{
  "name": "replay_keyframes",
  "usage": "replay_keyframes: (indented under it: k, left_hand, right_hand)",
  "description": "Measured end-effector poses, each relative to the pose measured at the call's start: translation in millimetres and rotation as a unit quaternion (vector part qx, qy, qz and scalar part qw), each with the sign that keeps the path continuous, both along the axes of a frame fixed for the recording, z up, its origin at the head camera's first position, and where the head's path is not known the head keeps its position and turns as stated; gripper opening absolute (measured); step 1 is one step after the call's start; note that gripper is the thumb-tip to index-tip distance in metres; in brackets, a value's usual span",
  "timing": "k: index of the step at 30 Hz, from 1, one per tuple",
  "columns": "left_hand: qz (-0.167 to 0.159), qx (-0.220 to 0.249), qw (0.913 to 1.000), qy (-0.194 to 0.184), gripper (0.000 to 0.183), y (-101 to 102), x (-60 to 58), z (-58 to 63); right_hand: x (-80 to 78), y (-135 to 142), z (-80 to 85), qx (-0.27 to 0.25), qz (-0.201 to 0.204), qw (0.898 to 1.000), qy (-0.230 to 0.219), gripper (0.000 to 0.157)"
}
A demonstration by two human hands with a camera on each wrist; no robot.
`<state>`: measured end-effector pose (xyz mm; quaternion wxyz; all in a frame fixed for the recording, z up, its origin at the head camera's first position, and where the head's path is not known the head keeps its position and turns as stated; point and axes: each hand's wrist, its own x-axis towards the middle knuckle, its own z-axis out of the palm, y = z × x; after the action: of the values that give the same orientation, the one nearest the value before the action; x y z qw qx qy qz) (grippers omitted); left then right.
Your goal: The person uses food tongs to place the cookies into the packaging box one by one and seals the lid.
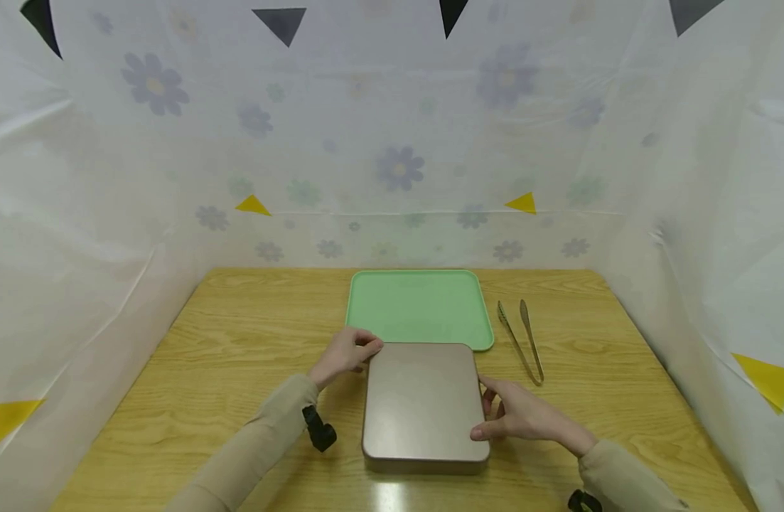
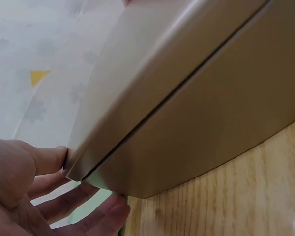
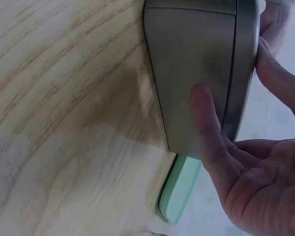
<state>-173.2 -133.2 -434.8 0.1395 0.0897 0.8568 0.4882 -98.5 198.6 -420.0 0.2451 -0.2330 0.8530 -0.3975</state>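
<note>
A closed, champagne-coloured metal box [image 1: 423,405] lies flat near the front of the wooden table. Its lid [image 2: 137,73] meets the body along a thin dark seam [image 2: 172,93] in the left wrist view. My left hand [image 1: 347,353] grips the lid at the far left corner, thumb at its edge and fingers bent behind the corner. On the opposite side, my right hand [image 1: 522,412] holds the lid's right edge. Its thumb lies on the edge of the top, while a finger [image 3: 206,123] reaches along the side wall below the seam.
Just behind the box stands a light green tray [image 1: 417,306], partly overlapped by it in the head view. Metal tongs [image 1: 526,348] lie spread to the right of the tray. White patterned sheeting [image 1: 398,128] encloses the table [image 1: 251,320] at the back and sides.
</note>
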Motion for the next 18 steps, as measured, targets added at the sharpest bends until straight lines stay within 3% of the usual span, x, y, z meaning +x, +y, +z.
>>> replay_keyframes:
  k: [10, 18]
  left_hand:
    - [-0.035, 0.008, 0.9993, -0.012, 0.05, -4.3, 9.6, -2.2]
    - [-0.047, 0.008, 0.9987, -0.018, 0.057, -11.1, 14.4, 10.3]
  right_hand:
    - [-9.3, 12.7, 8.0, 0.016, 0.016, 1.0, 0.008, 0.094]
    - [-20.4, 27.0, 23.4, 0.017, 0.039, 0.999, 0.023, 0.085]
